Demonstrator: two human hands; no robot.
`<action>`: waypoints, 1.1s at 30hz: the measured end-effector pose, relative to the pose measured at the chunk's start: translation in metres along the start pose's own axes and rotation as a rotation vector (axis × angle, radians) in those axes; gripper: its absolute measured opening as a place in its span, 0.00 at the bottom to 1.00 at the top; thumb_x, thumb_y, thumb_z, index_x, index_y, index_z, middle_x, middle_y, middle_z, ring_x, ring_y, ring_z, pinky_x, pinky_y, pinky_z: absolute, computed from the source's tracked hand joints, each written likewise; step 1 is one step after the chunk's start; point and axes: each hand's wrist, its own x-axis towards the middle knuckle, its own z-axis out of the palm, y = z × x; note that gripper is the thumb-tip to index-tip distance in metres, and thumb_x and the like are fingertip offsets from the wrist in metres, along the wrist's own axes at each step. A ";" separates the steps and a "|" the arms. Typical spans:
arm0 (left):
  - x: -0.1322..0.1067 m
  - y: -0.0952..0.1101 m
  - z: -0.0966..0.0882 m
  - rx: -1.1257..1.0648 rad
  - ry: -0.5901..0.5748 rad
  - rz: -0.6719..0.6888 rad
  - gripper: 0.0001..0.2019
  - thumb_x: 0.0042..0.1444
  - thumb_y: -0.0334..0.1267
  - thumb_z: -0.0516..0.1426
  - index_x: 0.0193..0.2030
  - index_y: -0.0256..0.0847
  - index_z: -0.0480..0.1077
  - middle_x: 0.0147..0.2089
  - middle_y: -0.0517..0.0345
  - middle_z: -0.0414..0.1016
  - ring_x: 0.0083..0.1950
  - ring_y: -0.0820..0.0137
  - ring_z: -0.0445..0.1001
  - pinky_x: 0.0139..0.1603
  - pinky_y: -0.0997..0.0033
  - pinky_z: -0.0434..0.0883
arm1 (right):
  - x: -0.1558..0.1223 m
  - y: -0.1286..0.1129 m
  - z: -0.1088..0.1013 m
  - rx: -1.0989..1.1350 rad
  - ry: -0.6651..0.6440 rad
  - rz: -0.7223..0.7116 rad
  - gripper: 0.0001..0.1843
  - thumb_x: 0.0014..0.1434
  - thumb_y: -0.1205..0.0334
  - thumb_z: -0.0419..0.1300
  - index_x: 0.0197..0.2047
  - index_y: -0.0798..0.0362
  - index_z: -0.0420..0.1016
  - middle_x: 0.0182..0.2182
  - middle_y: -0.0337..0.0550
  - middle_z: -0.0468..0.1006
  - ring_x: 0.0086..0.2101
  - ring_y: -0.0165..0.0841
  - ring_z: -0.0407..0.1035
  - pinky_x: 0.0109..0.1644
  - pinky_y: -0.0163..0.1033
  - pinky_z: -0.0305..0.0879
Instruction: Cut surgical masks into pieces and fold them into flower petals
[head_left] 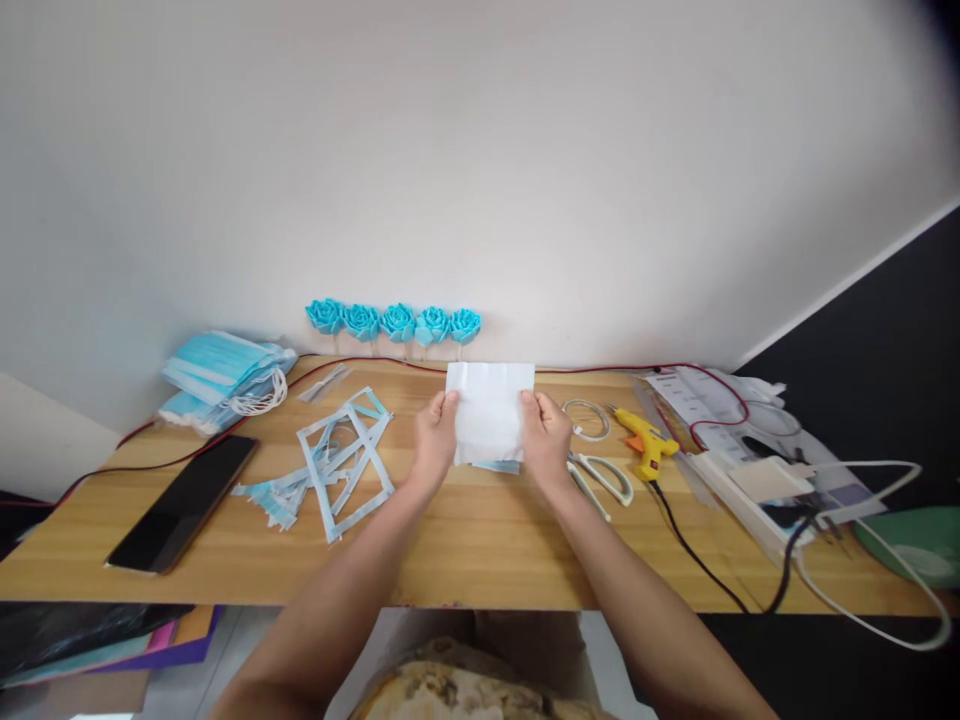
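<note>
A white sheet of mask fabric [491, 410] is stretched between my two hands above the middle of the table. My left hand [436, 430] pinches its left edge, thumb on top. On the opposite edge my right hand [545, 430] has the same pinch. A bit of light blue fabric [499, 466] shows under the sheet's near edge. Scissors [619, 485] with pale handles lie just right of my right hand, their blades partly hidden. To my left are cut mask strips and frame-like edges [382, 470].
Several blue fabric roses [397, 322] on sticks lean against the wall. A stack of masks [221, 370] and a phone [184, 505] lie at left. At right are a yellow glue gun [651, 445], a coiled wire [587, 420] and a power strip [739, 500] with cables.
</note>
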 end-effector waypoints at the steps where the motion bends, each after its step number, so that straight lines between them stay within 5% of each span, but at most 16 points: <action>1: 0.000 0.000 0.000 -0.006 -0.009 0.006 0.17 0.59 0.50 0.53 0.27 0.40 0.64 0.25 0.63 0.59 0.28 0.74 0.57 0.30 0.75 0.57 | 0.001 0.001 0.000 0.013 -0.001 0.006 0.24 0.64 0.47 0.51 0.22 0.49 0.49 0.20 0.31 0.49 0.23 0.28 0.47 0.28 0.36 0.47; 16: -0.008 0.007 0.002 0.062 0.002 0.054 0.18 0.59 0.47 0.54 0.23 0.41 0.56 0.23 0.65 0.52 0.27 0.74 0.54 0.28 0.73 0.53 | 0.023 0.008 -0.007 0.212 -0.210 0.075 0.22 0.63 0.44 0.52 0.25 0.49 0.54 0.23 0.33 0.53 0.25 0.29 0.50 0.28 0.35 0.49; 21: -0.010 0.012 0.004 -0.015 -0.104 0.008 0.11 0.56 0.46 0.57 0.33 0.40 0.68 0.31 0.60 0.70 0.35 0.71 0.67 0.35 0.74 0.62 | 0.021 0.015 -0.007 0.130 -0.142 0.092 0.24 0.62 0.45 0.54 0.23 0.50 0.51 0.21 0.32 0.49 0.24 0.27 0.47 0.27 0.35 0.45; 25: -0.008 0.008 0.006 -0.093 -0.169 -0.047 0.15 0.53 0.47 0.61 0.44 0.41 0.71 0.39 0.56 0.76 0.42 0.66 0.72 0.42 0.71 0.67 | 0.012 0.020 -0.008 0.103 -0.195 0.054 0.24 0.64 0.46 0.52 0.23 0.50 0.51 0.20 0.32 0.50 0.23 0.27 0.48 0.27 0.36 0.46; 33: -0.005 -0.008 0.002 0.057 0.007 -0.015 0.18 0.60 0.51 0.53 0.30 0.38 0.67 0.26 0.63 0.63 0.28 0.74 0.60 0.29 0.76 0.58 | 0.004 0.017 -0.006 -0.008 -0.098 -0.018 0.23 0.64 0.49 0.49 0.21 0.49 0.49 0.17 0.31 0.50 0.21 0.27 0.48 0.26 0.36 0.46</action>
